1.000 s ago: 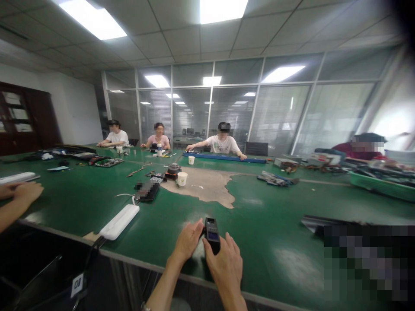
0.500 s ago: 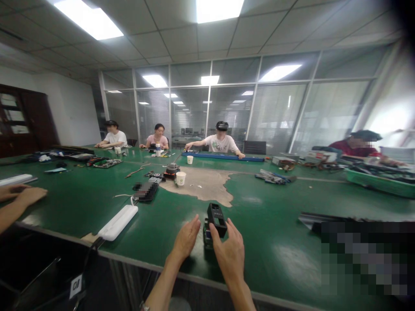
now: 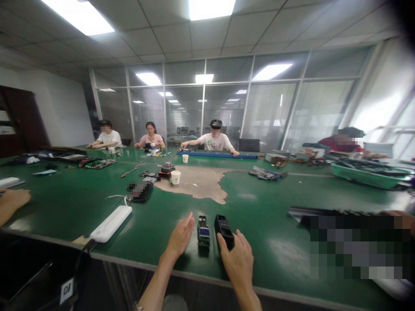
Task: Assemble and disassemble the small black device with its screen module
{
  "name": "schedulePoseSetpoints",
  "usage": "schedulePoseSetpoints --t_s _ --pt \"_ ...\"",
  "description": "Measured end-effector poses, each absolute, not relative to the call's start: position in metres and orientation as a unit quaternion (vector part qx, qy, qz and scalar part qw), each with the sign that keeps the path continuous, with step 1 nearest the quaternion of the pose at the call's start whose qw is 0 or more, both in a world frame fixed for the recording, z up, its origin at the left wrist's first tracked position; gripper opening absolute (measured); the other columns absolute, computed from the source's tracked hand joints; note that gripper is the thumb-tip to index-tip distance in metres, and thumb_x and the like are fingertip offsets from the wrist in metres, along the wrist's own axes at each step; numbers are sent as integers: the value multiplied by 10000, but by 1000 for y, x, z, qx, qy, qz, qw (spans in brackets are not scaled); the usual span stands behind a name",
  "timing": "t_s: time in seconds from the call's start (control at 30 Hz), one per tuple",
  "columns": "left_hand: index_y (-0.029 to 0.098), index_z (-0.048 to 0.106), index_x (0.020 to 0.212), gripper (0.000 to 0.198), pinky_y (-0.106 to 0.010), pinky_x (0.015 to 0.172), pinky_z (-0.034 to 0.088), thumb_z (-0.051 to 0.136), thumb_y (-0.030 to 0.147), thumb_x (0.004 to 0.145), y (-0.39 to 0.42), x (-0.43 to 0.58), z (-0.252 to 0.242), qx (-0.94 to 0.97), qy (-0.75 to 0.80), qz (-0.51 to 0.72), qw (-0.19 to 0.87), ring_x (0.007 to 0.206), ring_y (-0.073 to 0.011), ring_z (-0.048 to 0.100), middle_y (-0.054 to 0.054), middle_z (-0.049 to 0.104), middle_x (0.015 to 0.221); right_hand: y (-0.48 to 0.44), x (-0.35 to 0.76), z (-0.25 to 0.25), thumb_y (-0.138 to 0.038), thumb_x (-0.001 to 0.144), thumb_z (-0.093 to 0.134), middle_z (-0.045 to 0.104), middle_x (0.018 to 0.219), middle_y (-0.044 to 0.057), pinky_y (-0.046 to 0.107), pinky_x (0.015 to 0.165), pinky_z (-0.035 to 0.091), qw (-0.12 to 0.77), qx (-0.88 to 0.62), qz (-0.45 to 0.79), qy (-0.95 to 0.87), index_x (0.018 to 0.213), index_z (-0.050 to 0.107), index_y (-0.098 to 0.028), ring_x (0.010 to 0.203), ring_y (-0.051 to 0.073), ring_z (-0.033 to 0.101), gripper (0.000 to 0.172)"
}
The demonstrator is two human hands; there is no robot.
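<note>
Lying between the left hand (image 3: 180, 236) and the right hand (image 3: 239, 255) of the person wearing the camera, a narrow circuit board unit (image 3: 204, 233) rests on a green tabletop (image 3: 155, 207). It sits just to the right of the left fingers, a thin strip of table between them, with green parts toward its far end and a dark blue, screen-like panel nearer the wearer. On the unit's other side, at the right thumb, is a long black casing (image 3: 223, 228) with openings in its face, apart from the unit. The right thumb presses the casing's near left side while the other fingers curve about its right side, grasping it; whether it touches the tabletop cannot be told. The left hand holds nothing, its fingers extended, close together and pointing away from the wearer. Well to the left of these fingers lies a white power strip (image 3: 112, 223). Beyond both hands' fingertips is a bare brownish patch (image 3: 207, 185) in the green surface, with a paper cup (image 3: 175, 177) standing toward its left side
</note>
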State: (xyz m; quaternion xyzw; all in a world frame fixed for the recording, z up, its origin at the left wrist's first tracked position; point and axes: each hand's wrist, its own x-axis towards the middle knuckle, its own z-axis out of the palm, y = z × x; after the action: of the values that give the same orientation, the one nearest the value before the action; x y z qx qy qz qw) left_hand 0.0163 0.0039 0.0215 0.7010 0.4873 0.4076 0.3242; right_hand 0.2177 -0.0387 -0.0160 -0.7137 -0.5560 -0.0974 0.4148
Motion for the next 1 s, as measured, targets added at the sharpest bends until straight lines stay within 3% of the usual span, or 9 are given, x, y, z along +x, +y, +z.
schedulePoseSetpoints --t_s 0.23,0.5,1.0 --pt "170 414 1389 675 -362 1147 237 242 624 921 4 17 22 698 488 410 327 1350 -217 364 -85 443 1417 -43 217 -20 -672 814 393 514 1264 282 456 1013 305 388 -723 -112 -561 1114 611 -8 1227 347 426 760" --pt "174 412 1391 688 -366 1150 224 241 639 913 4 18 21 693 491 413 330 1356 -219 352 -79 448 1415 -44 214 -21 -764 749 377 483 1281 306 466 1049 257 420 -721 -122 -537 1279 443 71 1252 369 394 991" --pt "167 419 1386 686 -360 1146 243 234 632 917 5 16 20 698 491 409 325 1350 -216 363 -82 457 1408 -45 216 -18 -693 815 381 552 1199 284 454 1025 307 417 -710 -120 -555 1035 618 -24 1196 342 454 743"
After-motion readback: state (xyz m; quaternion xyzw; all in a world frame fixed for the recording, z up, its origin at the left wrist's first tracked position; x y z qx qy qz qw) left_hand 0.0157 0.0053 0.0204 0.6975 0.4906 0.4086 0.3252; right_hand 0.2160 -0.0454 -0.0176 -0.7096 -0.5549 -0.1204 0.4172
